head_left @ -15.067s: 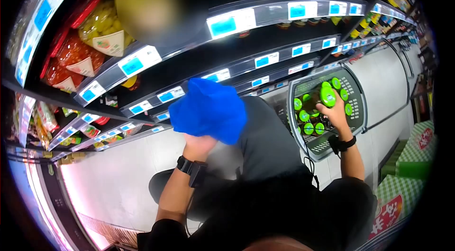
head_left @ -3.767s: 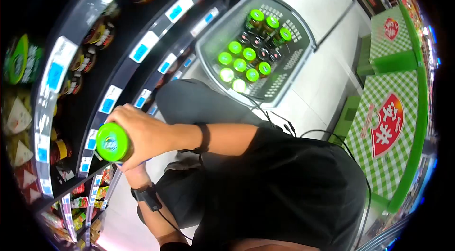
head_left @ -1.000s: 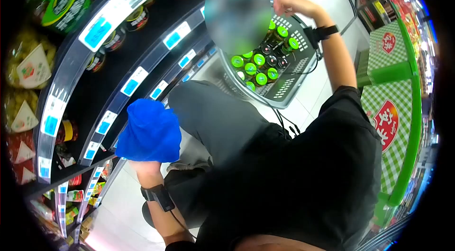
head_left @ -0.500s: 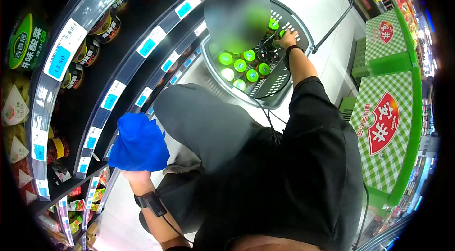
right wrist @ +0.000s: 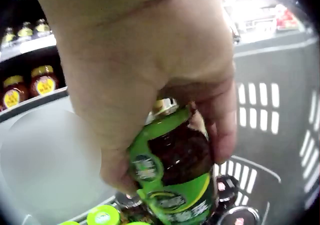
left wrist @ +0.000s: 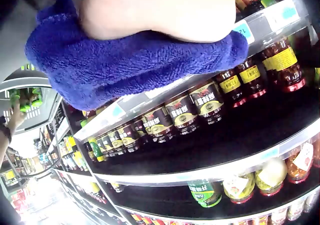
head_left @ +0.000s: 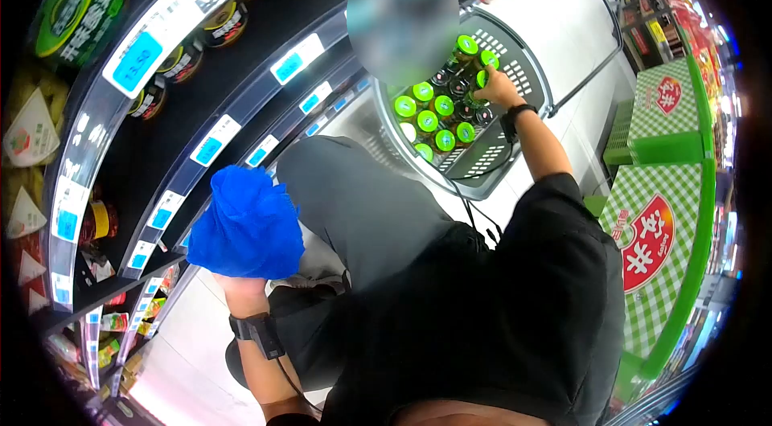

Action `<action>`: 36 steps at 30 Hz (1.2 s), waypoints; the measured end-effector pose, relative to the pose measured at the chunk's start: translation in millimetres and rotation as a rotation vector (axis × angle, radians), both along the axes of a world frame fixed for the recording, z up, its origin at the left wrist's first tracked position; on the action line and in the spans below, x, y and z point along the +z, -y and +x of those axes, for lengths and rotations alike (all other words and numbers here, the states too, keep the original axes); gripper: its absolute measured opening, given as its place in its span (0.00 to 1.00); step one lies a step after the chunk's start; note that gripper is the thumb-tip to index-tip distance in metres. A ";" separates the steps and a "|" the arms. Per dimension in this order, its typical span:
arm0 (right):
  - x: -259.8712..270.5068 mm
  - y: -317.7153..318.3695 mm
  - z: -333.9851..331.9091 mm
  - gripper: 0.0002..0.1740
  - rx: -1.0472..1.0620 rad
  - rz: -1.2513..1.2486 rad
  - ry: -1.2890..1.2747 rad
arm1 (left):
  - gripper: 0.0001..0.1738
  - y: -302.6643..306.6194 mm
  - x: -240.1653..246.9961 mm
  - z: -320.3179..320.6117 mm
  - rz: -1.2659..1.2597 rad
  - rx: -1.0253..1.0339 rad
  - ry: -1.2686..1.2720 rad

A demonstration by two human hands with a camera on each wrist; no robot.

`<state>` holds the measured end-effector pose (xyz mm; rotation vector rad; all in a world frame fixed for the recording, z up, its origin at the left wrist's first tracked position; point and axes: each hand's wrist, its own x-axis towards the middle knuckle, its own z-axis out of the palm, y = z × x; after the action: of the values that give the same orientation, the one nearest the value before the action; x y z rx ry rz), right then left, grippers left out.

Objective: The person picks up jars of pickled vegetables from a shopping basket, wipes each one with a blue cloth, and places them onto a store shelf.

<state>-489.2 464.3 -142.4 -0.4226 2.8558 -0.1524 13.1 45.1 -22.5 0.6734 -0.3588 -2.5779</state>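
Right hand grips a green-labelled jar, top toward the palm, long axis running down toward black-lidded jars.

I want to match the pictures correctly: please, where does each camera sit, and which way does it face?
Head: on the head, facing forward and down to the shelves and basket; shows left hand, right hand, black shirt.
Left wrist: on that wrist, facing shelf jars past the blue cloth; part of the left hand shows above, the right hand far left.
Right wrist: facing into the basket; shows the right hand gripping a green-labelled jar.
All three share the basket and right hand.
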 end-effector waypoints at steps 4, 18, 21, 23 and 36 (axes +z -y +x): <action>89.4 63.4 47.6 0.43 0.254 -0.316 -0.017 | 0.37 -0.5 -3.2 2.1 -0.063 -0.025 -0.076; 202.9 297.1 287.1 0.41 1.261 -0.930 0.145 | 0.31 -13.0 29.5 -47.0 -0.111 -0.117 -0.003; 181.0 318.5 300.7 0.40 1.232 -0.983 0.158 | 0.29 3.0 10.8 -38.6 -0.148 0.054 0.267; 172.6 327.2 311.9 0.41 1.154 -1.073 0.167 | 0.22 8.6 6.1 -33.3 -0.316 0.247 0.403; 222.6 353.3 309.6 0.38 1.449 -0.877 0.454 | 0.22 32.9 42.7 -6.0 -0.548 -0.085 0.379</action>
<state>-179.6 111.0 80.2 -2.0470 1.3319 -0.9779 7.2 12.2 20.2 0.9385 -1.1817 -2.2498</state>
